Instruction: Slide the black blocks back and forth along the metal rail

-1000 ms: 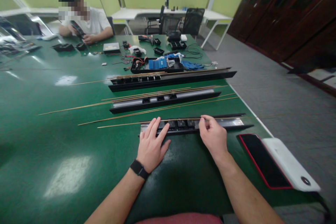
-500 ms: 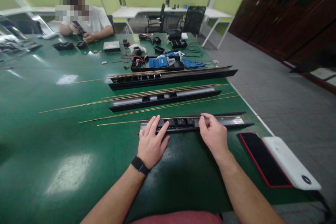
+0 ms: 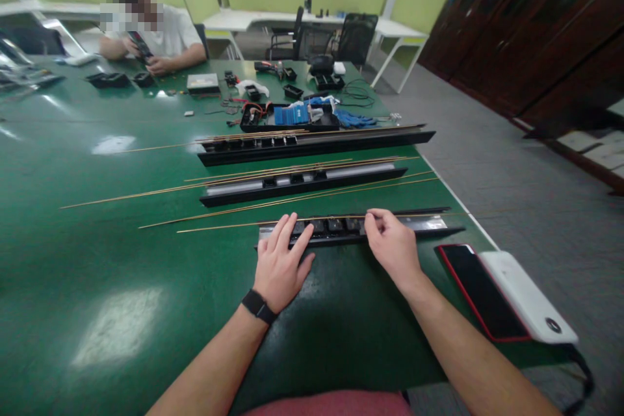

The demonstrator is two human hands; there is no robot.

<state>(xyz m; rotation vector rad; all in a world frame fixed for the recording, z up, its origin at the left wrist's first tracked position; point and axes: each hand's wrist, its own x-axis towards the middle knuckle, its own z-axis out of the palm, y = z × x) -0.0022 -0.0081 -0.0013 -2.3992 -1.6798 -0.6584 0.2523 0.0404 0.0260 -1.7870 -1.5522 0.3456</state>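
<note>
My left hand [image 3: 281, 266], fingers spread, rests on the left part of the nearest black channel [image 3: 424, 234], a long trough with a shiny inside. Several small black blocks [image 3: 335, 225] sit in a row inside it, between my two hands; those under my left fingers are partly covered. A thin golden rod [image 3: 229, 228] lies lengthwise over the channel and sticks out past its left end. My right hand [image 3: 394, 244] is pinched closed on this rod at the right of the blocks. Its exact fingertip contact is small in view.
Two more black channels [image 3: 302, 190] with golden rods lie beyond. Farther back stand a black tray [image 3: 248, 127] with blue packs, and blue gloves [image 3: 358, 119]. A red-edged phone [image 3: 482, 292] and a white device [image 3: 529, 299] lie at right. A person [image 3: 170, 36] sits across the table [image 3: 195, 325].
My right hand has slid slightly left, nearer the black blocks. My left hand stays in place on the channel. The whole view has shifted a little.
</note>
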